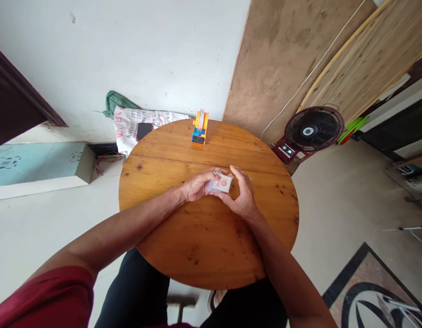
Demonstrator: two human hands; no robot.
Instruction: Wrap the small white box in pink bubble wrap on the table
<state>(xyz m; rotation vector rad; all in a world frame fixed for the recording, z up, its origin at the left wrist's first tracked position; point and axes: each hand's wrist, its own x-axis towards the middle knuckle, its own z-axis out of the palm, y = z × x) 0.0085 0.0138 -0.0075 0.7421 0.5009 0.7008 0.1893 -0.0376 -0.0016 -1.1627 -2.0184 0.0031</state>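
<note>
My left hand (200, 184) is closed around a small white box (223, 183) with red print, wrapped in crinkled clear plastic. Its thumb presses on the top of the box. On the right side, my right hand (244, 195) curves about the box with thumb and forefinger spread. The right thumb is at the box's near edge; whether it touches I cannot tell. Both hands are above the middle of a round wooden table (211, 246). An orange and blue tape dispenser (199, 128) stands at the table's far edge.
Behind the table's far left edge lie a white printed sack (129, 120), a dark phone-like slab (144, 130) and a green bag (117, 102). A dark red fan (313, 130) stands at the right. A pale blue box-shaped piece (36, 166) is at the left wall.
</note>
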